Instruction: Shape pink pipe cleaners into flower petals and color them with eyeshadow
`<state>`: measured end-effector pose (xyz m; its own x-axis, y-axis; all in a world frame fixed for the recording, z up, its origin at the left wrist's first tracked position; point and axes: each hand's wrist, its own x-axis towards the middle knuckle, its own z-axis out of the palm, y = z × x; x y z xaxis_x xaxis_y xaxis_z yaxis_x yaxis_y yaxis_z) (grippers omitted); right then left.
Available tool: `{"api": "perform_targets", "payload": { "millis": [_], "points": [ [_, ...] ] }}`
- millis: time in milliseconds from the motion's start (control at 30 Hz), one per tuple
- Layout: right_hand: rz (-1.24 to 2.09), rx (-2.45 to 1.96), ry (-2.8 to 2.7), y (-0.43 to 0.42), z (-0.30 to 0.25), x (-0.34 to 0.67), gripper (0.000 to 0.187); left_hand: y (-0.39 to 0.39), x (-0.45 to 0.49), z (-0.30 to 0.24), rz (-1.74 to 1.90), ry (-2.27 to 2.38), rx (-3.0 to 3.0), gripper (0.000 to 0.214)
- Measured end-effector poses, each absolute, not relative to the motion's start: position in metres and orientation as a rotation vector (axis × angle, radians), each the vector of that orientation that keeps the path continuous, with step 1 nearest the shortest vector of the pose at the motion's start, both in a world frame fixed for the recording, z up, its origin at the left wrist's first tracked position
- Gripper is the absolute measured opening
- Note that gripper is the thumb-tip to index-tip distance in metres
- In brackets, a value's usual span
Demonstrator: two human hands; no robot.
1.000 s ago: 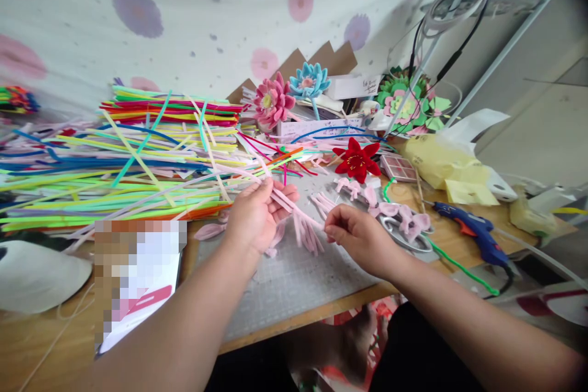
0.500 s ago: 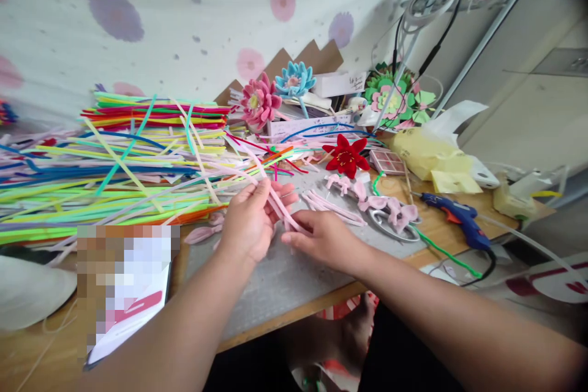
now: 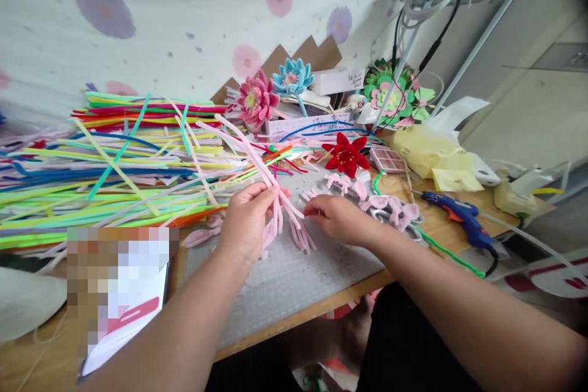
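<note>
My left hand (image 3: 250, 220) is closed around a bundle of pale pink pipe cleaners (image 3: 257, 162) above the grey cutting mat (image 3: 294, 294). The long ends slant up to the left, and shorter ends fan out below the grip. Just right of those lower ends is my right hand (image 3: 337, 218), its fingers curled together; whether anything is between them is hidden. Tips of loose short pink pipe cleaners (image 3: 310, 194) show behind it. Several twisted pink pieces (image 3: 379, 202) lie beyond, by the metal scissors (image 3: 416, 231). Another pink petal-shaped piece (image 3: 199, 236) rests left of my left hand.
Multicoloured pipe cleaners (image 3: 114, 165) are heaped on the left. A red flower (image 3: 345, 155) lies behind the mat, with pink (image 3: 257, 100) and blue (image 3: 294, 78) flowers further back. On the right are a blue glue gun (image 3: 459, 214) and a green stem (image 3: 450, 254). A phone (image 3: 133, 312) lies front left.
My right hand has let go of the bundle's lower end and shifted slightly right and up. The lower ends now hang fanned out, while my left hand keeps its hold.
</note>
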<state>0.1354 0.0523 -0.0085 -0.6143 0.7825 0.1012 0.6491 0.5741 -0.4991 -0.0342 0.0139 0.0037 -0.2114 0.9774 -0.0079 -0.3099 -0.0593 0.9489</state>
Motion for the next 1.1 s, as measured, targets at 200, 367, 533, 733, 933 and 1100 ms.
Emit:
{"api": "perform_targets", "payload": {
  "millis": [200,367,533,733,933,1100],
  "points": [
    [0.450,-1.303,-2.616,0.043,-0.016,0.120,0.026,0.017,-0.037,-0.011,1.427,1.200,1.024,0.017],
    [0.513,-1.393,-2.553,0.038,-0.018,0.112,0.021,0.019,-0.038,-0.016,1.413,1.262,1.075,0.018],
    [0.604,-1.421,-2.428,0.041,-0.019,0.112,0.020,0.020,-0.037,-0.013,1.393,1.312,1.098,0.016],
    [0.790,-1.305,-2.013,0.050,-0.005,0.133,0.016,0.015,-0.036,-0.012,1.261,1.323,1.109,0.019],
    [1.079,-0.745,-1.525,0.037,0.005,0.128,0.008,0.010,-0.028,-0.014,1.164,1.299,1.122,0.022],
    [0.950,-0.811,-1.663,0.033,0.005,0.121,0.006,0.008,-0.026,-0.012,1.148,1.349,1.278,0.020]
  ]
}}
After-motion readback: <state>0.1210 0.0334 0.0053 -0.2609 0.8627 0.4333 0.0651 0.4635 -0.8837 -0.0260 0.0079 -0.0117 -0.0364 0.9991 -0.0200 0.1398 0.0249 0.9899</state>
